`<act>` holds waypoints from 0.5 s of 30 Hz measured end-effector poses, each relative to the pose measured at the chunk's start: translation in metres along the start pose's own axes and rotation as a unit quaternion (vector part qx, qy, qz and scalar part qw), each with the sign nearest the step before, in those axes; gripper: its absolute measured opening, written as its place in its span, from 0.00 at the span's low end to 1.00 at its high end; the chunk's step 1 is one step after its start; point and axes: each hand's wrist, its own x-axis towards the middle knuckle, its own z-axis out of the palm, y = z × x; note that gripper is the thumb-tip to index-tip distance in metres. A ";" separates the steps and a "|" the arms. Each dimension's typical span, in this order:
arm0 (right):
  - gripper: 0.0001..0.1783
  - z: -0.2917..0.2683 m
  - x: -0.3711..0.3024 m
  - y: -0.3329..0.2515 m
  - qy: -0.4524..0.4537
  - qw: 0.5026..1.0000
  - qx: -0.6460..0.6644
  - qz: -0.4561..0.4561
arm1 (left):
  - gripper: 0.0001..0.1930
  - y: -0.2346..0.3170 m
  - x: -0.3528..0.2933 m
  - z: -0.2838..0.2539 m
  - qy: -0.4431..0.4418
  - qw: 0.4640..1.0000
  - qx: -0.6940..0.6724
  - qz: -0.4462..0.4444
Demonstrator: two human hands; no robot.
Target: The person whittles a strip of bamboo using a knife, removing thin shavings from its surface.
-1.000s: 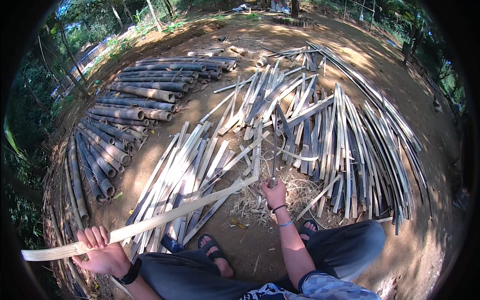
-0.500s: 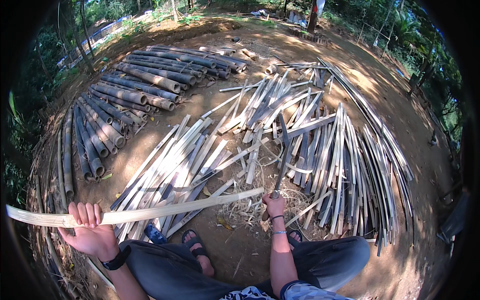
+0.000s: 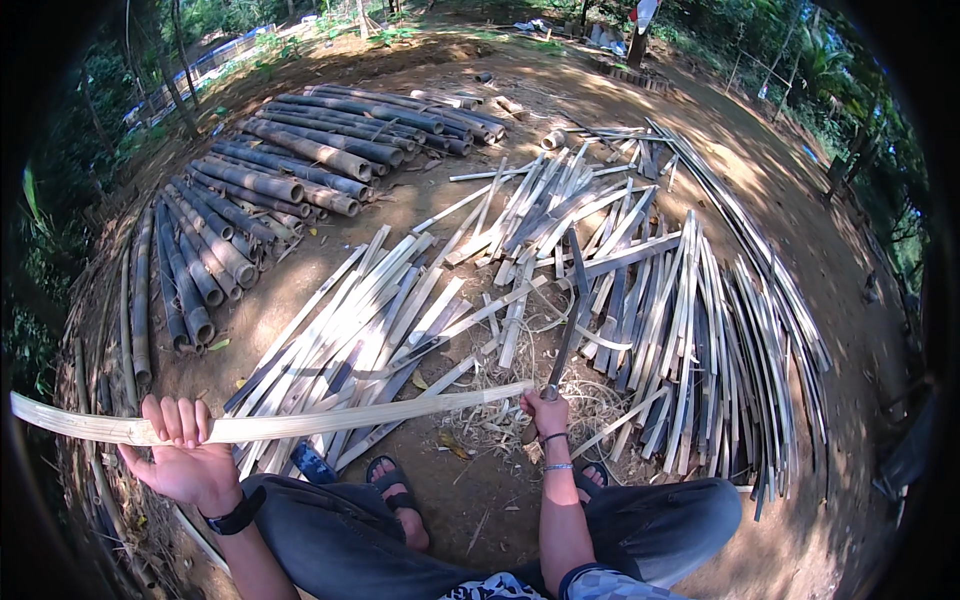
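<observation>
A long pale bamboo strip [image 3: 350, 420] stretches from the far left to the middle, nearly level above the ground. The fingers of my left hand [image 3: 190, 465] are wrapped over it near its left part, with the palm turned up. My right hand [image 3: 546, 412] grips the handle of a machete [image 3: 567, 335], whose dark blade points up and away from me. The strip's right end lies right beside my right hand, at the base of the blade; whether they touch I cannot tell.
Split bamboo strips lie in a left pile [image 3: 340, 330] and a right pile [image 3: 700, 350]. Whole bamboo poles [image 3: 300, 150] are stacked at the far left. Curly shavings [image 3: 500, 400] cover the ground before my sandalled feet. A dark blue patterned object [image 3: 313, 464] lies near my left foot.
The strip's right end has come closer to the machete's base and my right hand. Both hands keep their grips. The whole view has shifted slightly.
</observation>
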 end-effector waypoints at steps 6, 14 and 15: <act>0.08 0.004 -0.006 -0.002 -0.008 1.000 0.011 0.023 | 0.23 0.001 0.000 -0.002 -0.016 1.000 -0.002 -0.006; 0.04 0.005 -0.006 0.002 -0.005 1.000 0.021 0.014 | 0.23 0.000 0.000 0.003 0.009 1.000 -0.001 -0.007; 0.04 0.005 -0.006 0.002 -0.008 1.000 0.015 0.013 | 0.24 -0.001 0.000 0.003 0.013 1.000 -0.003 -0.007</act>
